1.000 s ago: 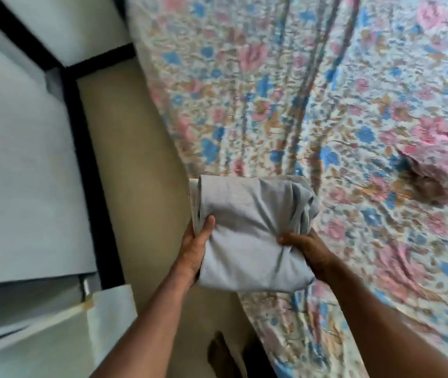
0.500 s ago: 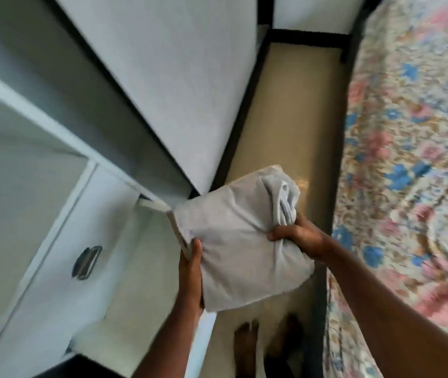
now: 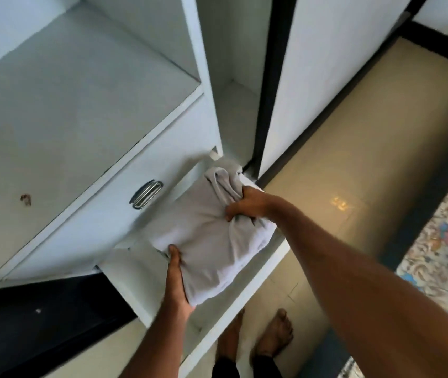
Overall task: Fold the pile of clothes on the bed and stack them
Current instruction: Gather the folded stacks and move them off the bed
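A folded grey garment (image 3: 203,241) is held over the lower shelf (image 3: 258,285) of a white wardrobe. My left hand (image 3: 175,279) grips its near left edge, thumb on top and fingers underneath. My right hand (image 3: 247,207) clutches a bunched fold at its far right side. The garment's far end reaches into the opening under the drawer. The bed (image 3: 446,241) with its floral sheet shows only as a strip at the right edge. No pile of clothes is in view.
A white drawer front with a metal handle (image 3: 146,197) sits just left of the garment. Bare shelves (image 3: 81,110) fill the upper left. A wardrobe door (image 3: 321,64) stands beyond. Beige floor (image 3: 367,165) runs between wardrobe and bed; my bare feet (image 3: 258,336) stand below.
I have turned from the bed to the wardrobe. Both hands carried the grey garment left and down into the opening of the lower shelf, keeping the same hold.
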`<act>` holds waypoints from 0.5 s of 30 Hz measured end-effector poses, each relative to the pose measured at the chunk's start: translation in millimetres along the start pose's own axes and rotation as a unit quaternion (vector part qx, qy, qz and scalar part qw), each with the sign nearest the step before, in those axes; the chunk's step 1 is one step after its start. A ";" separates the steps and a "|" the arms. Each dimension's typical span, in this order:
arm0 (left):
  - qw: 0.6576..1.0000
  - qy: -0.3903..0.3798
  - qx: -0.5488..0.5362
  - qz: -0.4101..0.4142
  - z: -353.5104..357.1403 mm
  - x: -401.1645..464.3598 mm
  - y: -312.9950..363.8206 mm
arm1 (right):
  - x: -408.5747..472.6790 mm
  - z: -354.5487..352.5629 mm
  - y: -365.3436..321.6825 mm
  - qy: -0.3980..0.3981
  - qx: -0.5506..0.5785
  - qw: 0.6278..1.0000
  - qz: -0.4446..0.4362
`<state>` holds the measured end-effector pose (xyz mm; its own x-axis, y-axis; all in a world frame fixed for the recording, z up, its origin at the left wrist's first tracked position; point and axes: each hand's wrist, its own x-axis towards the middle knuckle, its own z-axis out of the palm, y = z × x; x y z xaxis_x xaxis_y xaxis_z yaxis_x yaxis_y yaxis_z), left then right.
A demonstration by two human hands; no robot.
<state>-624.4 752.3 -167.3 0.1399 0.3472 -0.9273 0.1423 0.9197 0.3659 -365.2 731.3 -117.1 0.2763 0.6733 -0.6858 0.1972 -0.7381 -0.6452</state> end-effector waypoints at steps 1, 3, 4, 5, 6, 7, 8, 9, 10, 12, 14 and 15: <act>0.999 -0.010 -0.033 -0.021 -2.6 2.3 -0.6 | 9.0 6.5 -2.2 -0.012 -0.005 1.000 0.011; 0.990 -0.046 -0.118 -0.063 -7.2 17.7 -3.4 | 28.7 20.0 -2.9 -0.032 -0.029 0.999 0.029; 0.986 -0.065 -0.140 -0.060 -9.2 26.2 -4.8 | 36.9 24.8 -2.6 -0.036 -0.045 0.998 0.036; 0.985 -0.068 -0.153 -0.051 -10.6 35.1 -6.7 | 46.0 29.6 -2.0 -0.041 -0.053 0.997 0.040; 0.985 -0.069 -0.153 -0.041 -11.5 44.7 -9.6 | 52.0 31.1 -0.5 -0.039 -0.054 0.997 0.046; 0.986 -0.077 -0.147 -0.032 -11.6 51.4 -11.2 | 59.0 32.1 0.8 -0.035 -0.051 0.997 0.054; 0.986 -0.076 -0.146 -0.025 -11.0 57.4 -10.7 | 64.6 31.7 0.1 -0.028 -0.053 0.996 0.065; 0.988 -0.067 -0.136 -0.018 -8.9 61.3 -8.9 | 69.7 30.7 1.5 -0.019 -0.063 0.995 0.075; 0.990 -0.061 -0.126 -0.007 -5.9 67.3 -6.4 | 74.0 29.4 1.6 -0.004 -0.092 0.993 0.079; 0.996 -0.039 -0.079 0.006 3.1 74.7 0.0 | 74.3 30.9 2.9 0.066 -0.188 0.978 0.065; 0.999 -0.015 -0.035 -0.002 12.7 81.7 4.5 | 64.9 43.5 4.3 0.163 -0.284 0.945 0.013; 1.000 -0.001 -0.012 -0.014 18.2 84.8 5.4 | 59.1 52.7 7.3 0.205 -0.331 0.921 -0.036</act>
<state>-593.9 783.3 -242.5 0.1385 0.3210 -0.9369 0.1232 0.9331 0.3379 -397.0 768.0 -180.1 0.5448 0.7490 -0.3771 0.7211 -0.6480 -0.2454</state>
